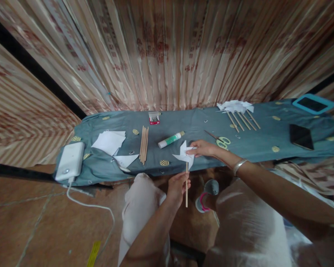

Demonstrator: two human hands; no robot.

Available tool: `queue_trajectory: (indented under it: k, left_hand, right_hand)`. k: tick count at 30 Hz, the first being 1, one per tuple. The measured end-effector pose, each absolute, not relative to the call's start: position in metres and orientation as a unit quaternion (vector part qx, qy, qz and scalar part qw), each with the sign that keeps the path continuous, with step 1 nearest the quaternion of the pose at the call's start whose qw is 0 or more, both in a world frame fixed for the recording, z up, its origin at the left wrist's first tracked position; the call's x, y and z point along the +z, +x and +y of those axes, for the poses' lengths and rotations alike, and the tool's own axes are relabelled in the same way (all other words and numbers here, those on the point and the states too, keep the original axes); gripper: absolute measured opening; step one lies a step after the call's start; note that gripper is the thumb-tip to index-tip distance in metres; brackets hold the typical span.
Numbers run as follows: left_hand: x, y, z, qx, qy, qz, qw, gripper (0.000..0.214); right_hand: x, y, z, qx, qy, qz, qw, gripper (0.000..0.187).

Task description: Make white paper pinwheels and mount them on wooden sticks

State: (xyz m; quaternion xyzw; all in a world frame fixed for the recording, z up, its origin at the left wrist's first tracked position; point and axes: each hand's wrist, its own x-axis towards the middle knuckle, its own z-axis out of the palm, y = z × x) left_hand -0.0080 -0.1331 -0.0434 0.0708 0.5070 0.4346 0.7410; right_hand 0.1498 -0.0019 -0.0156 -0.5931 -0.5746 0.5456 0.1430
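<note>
Just over the near edge of the cloth-covered table, I hold a white paper pinwheel (pixel 183 155) on a thin wooden stick (pixel 186 198). My left hand (pixel 178 186) is closed around the stick below the paper. The fingers of my right hand (pixel 202 149) pinch the pinwheel near its centre, where a small pin head shows. A glue stick (pixel 169 140) with a green label lies just beyond the pinwheel. To the right of it rest scissors (pixel 222 142) with pale green handles.
On the blue-green cloth (pixel 195 120) lie wooden sticks (pixel 144 144), paper sheets (pixel 110 142), a cut paper piece (pixel 125 160) and a small red box (pixel 154 118). Several finished pinwheels (pixel 236 106) lie at the back right. A white power bank (pixel 70 161), phone (pixel 301 136) and blue-framed tablet (pixel 313 104) sit toward the ends.
</note>
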Motion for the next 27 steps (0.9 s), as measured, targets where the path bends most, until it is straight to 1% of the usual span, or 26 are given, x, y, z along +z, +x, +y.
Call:
queue_trajectory:
  k: [3, 5, 6, 8, 10, 11, 12, 14, 16, 20, 27]
  left_hand:
    - [-0.040, -0.008, -0.133, 0.443, 0.073, 0.491, 0.746, 0.021]
    - [-0.037, -0.008, -0.133, 0.445, 0.071, 0.482, 0.751, 0.022]
    - [-0.035, -0.008, -0.132, 0.446, 0.071, 0.480, 0.752, 0.022]
    - [-0.028, -0.007, -0.127, 0.450, 0.072, 0.476, 0.752, 0.023]
    - [-0.020, -0.006, -0.119, 0.462, 0.083, 0.467, 0.749, 0.023]
    - [-0.015, -0.005, -0.113, 0.471, 0.092, 0.460, 0.747, 0.023]
    - [-0.010, -0.003, -0.106, 0.479, 0.104, 0.451, 0.746, 0.023]
    - [-0.002, 0.001, -0.091, 0.492, 0.133, 0.436, 0.741, 0.025]
    - [0.004, 0.007, -0.076, 0.495, 0.158, 0.428, 0.740, 0.027]
    - [0.003, 0.021, -0.055, 0.484, 0.186, 0.424, 0.743, 0.030]
    - [-0.009, 0.034, -0.050, 0.452, 0.210, 0.431, 0.752, 0.033]
  right_hand:
    - [-0.011, 0.156, -0.006, 0.522, -0.601, -0.578, 0.181, 0.047]
    - [-0.005, 0.162, -0.009, 0.486, -0.608, -0.584, 0.230, 0.049]
    - [0.000, 0.165, -0.011, 0.458, -0.613, -0.585, 0.270, 0.051]
    - [0.011, 0.170, -0.016, 0.376, -0.612, -0.573, 0.393, 0.052]
    - [0.022, 0.175, -0.024, 0.318, -0.595, -0.528, 0.517, 0.049]
    - [0.025, 0.176, -0.029, 0.301, -0.584, -0.499, 0.565, 0.046]
    - [0.027, 0.177, -0.034, 0.289, -0.575, -0.470, 0.604, 0.043]
    - [0.027, 0.179, -0.043, 0.294, -0.567, -0.419, 0.645, 0.039]
    - [0.022, 0.179, -0.050, 0.349, -0.560, -0.367, 0.656, 0.040]
    - [0.012, 0.177, -0.050, 0.483, -0.535, -0.291, 0.630, 0.046]
    - [0.008, 0.181, -0.033, 0.567, -0.498, -0.271, 0.597, 0.044]
